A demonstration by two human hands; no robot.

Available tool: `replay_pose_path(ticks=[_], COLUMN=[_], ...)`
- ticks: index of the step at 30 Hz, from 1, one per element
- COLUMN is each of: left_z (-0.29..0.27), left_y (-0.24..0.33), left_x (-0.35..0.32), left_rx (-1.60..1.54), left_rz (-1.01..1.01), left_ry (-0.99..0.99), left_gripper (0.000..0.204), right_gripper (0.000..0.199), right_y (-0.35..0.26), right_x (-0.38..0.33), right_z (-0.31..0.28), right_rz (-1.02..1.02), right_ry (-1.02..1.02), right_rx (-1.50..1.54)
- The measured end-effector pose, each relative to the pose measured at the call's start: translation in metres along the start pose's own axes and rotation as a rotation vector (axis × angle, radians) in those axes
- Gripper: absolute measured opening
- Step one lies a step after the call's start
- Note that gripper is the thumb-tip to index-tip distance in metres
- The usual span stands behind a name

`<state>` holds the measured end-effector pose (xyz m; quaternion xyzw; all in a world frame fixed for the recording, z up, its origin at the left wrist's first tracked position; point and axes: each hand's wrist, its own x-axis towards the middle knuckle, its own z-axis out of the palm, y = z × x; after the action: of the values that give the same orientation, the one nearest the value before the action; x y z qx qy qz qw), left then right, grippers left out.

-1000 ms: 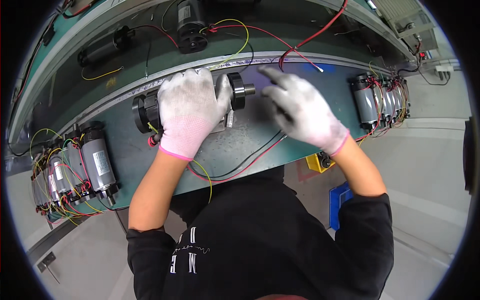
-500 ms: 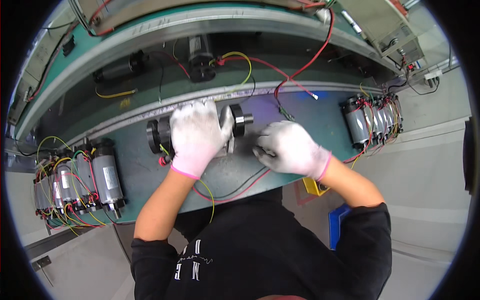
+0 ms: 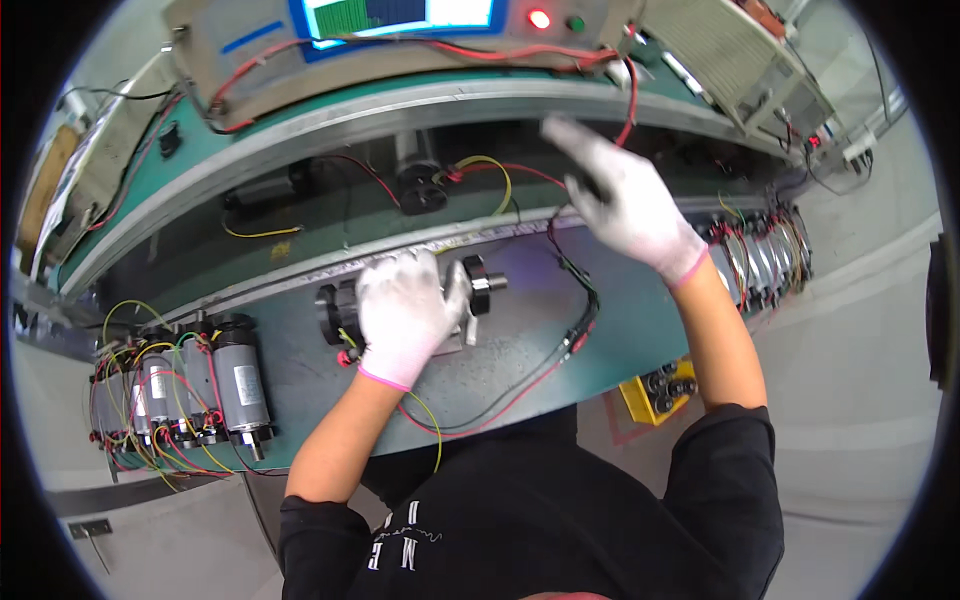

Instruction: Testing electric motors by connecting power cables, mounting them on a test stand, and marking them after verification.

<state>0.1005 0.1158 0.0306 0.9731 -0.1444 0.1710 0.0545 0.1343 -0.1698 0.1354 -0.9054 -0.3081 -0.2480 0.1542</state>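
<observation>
Both my hands wear white gloves with pink cuffs. My left hand (image 3: 405, 312) is wrapped over a cylindrical motor (image 3: 476, 284) that lies crosswise on the green bench. The hand hides the motor's middle; its black end caps and the metal shaft at the right end show. Up and to the right, my right hand (image 3: 635, 205) is raised in front of the shelf, slightly blurred, with a finger stretched out and nothing seen in it. Red, black and yellow-green leads (image 3: 520, 378) run from the motor's side across the bench.
Wired grey motors stand in a row (image 3: 240, 385) at left, and more (image 3: 765, 260) at right. Another motor (image 3: 420, 185) sits under the shelf (image 3: 460, 100). Above is an instrument with a lit screen (image 3: 400, 15). A yellow bin (image 3: 640, 402) of black parts is below the bench edge.
My right hand has moved up from the bench toward the shelf, its fingers extending. My left hand stays on the motor. The view has tilted up, bringing the lit screen into sight.
</observation>
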Motion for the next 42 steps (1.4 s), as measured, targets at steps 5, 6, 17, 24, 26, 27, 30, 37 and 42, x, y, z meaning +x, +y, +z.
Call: replay_pose_path(ticks=[5,6,17,24,26,27,30,37,42], left_z=[0.001,0.003,0.022,-0.021,-0.019,-0.016,-0.016,-0.010,0.007], left_y=[0.003,0.007,0.053,0.029,0.026,0.022,0.014,0.016,0.017], left_x=[0.006,0.008,-0.124,-0.044,-0.002,0.015,0.035,0.048,0.021], left_rx=[0.039,0.047,-0.971,-0.736,-0.467,-0.377,-0.277,-0.180,-0.192], left_rz=[0.022,-0.009,-0.043,0.660,0.463,0.340,0.271,0.300,0.351], left_ry=[-0.038,-0.090,-1.125,-0.235,-0.012,-0.015,-0.360,-0.535,-0.228], left_gripper=[0.043,0.041,0.034,0.046,0.056,0.064,0.074,0.080,0.068], right_gripper=[0.060,0.058,0.045,0.040,0.036,0.036,0.029,0.050,0.072], right_y=[0.017,0.026,0.038,0.040,-0.005,-0.019,-0.036,-0.037,-0.060], right_x=[-0.156,-0.179,-0.174,-0.114,-0.094,-0.087,-0.085,-0.097,-0.104], right_z=[0.032,0.046,0.016,0.050,0.071,0.086,0.110,0.152,0.190], right_rz=[0.331,0.273,0.099,0.037,-0.050,-0.054,-0.023,0.470,0.684], right_ry=[-0.727,-0.646,-0.536,-0.103,-0.082,-0.075,-0.271,-0.167,-0.357], right_rx=[0.032,0.061,0.080,0.063,0.216,0.223,0.223,0.288,0.151])
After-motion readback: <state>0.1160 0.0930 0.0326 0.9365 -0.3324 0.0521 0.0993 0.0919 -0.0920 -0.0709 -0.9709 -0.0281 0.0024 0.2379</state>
